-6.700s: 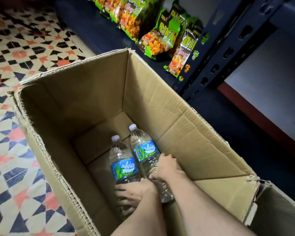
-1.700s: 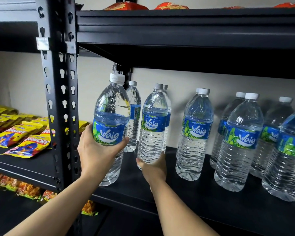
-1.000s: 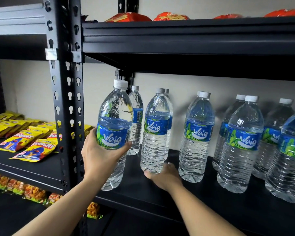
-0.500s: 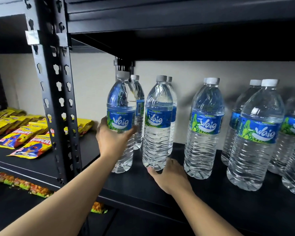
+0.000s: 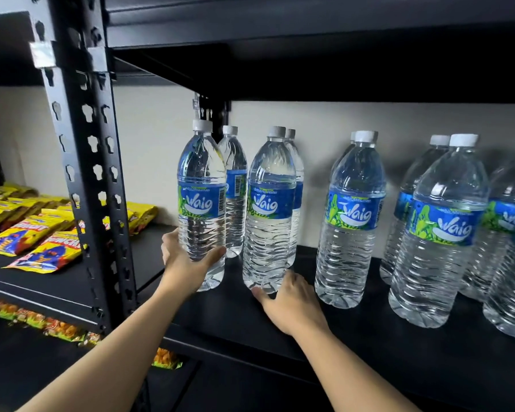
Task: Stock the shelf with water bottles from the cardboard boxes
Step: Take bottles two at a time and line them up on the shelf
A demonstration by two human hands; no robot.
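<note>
Plainly, the water bottles [image 5: 440,233] all carried the same label: a blue band with green leaves and the name "Waig" in white script, under a white screw cap. Small print above the name read "Air Minuman" on the end bottle [image 5: 201,203] and "Drinking Water" on the next bottle [image 5: 268,209]; a barcode ran down the end bottle's label edge. The left hand [image 5: 188,263] gripped the end bottle low on its ribbed body, thumb in front and fingers wrapped behind, holding it upright at the left end of the shelf [image 5: 220,316]; whether its foot touched the board could not be told. The right hand [image 5: 289,301] cupped the foot of the next bottle, which stood on the shelf, thumb along the front and fingers curved round the right side. To the right the others stood in pairs, front and back. The shelf was a black board on a black steel post [image 5: 87,173] punched with keyhole slots, with another black shelf close overhead and a cream wall behind. Left of the post, yellow snack packets [image 5: 42,251] lay flat on a neighbouring shelf, their red lettering only partly readable.
</note>
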